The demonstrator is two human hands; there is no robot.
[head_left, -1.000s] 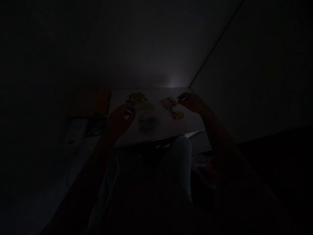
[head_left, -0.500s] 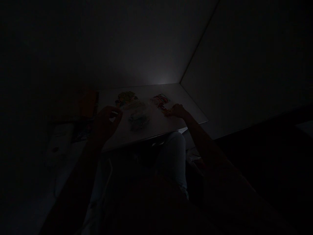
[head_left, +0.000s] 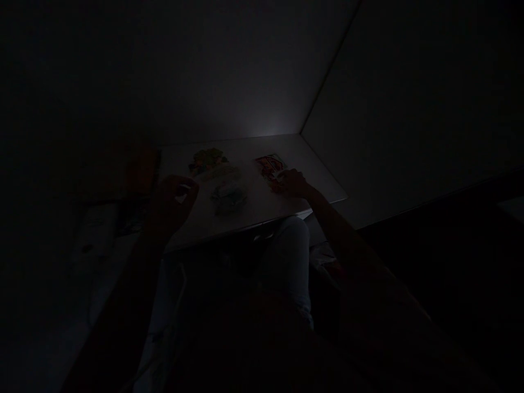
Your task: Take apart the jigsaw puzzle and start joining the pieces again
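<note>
The scene is very dark. My left hand [head_left: 172, 204] is at the left side of a white tabletop [head_left: 262, 210], fingertips and thumb brought together in a ring. Whatever is pinched there, if anything, is too dark to see. Just right of it lie a pile of small green, yellow and orange pieces [head_left: 208, 157] and a crumpled, see-through plastic bag [head_left: 229, 196]. My right hand [head_left: 293, 184] is over the lower right of a colourful printed sheet or packet [head_left: 270, 164], fingers closed together. A small pale patch shows by its fingertips; I cannot make out what it is.
An orange object [head_left: 141, 169] stands left of the table, with a pale box-like item [head_left: 96, 229] below it. Walls [head_left: 266, 109] meet behind the table in a corner. My leg [head_left: 292, 256] is under the table's front edge, with a whitish bag-like thing [head_left: 323, 254] beside it.
My right hand has shifted slightly on the printed sheet, and a pale patch now shows at its fingertips. My left hand keeps its pinch. The view has tilted a little.
</note>
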